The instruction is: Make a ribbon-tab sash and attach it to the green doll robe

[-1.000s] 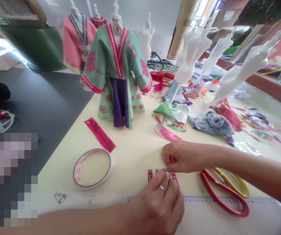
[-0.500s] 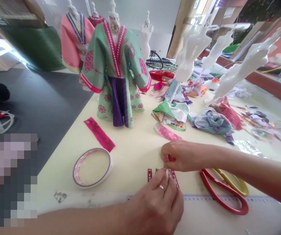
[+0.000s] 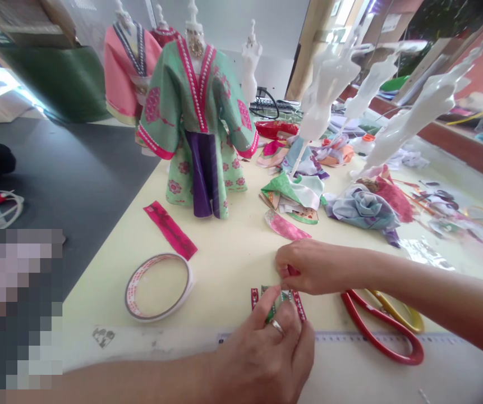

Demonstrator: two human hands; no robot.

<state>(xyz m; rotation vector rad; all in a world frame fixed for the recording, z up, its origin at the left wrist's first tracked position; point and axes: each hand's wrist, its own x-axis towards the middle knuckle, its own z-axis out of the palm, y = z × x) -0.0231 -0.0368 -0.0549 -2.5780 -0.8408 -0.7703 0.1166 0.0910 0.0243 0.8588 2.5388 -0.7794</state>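
Observation:
My left hand (image 3: 266,342), with a ring on one finger, bends over a small piece with red beaded trim and green parts (image 3: 298,306). Its fingertips press on that piece, and the index finger is a little apart from the rest. Another short red trim piece (image 3: 254,298) shows just left of the fingers. My right hand (image 3: 304,266) is closed in a pinch and meets the left index fingertip at the piece's top edge. A bit of red material (image 3: 293,271) shows inside its curled fingers. What the right fingertips pinch is mostly hidden.
A tape roll (image 3: 159,287) and a pink fabric strip (image 3: 170,229) lie to the left. Red-and-yellow-handled scissors (image 3: 392,331) rest over a ruler (image 3: 334,338). Behind stand a dressed mannequin (image 3: 201,101), bare white mannequins (image 3: 329,90) and fabric scraps (image 3: 295,191).
My left index finger has spread away from the middle finger, showing more of the green and beaded piece. The right hand has barely moved.

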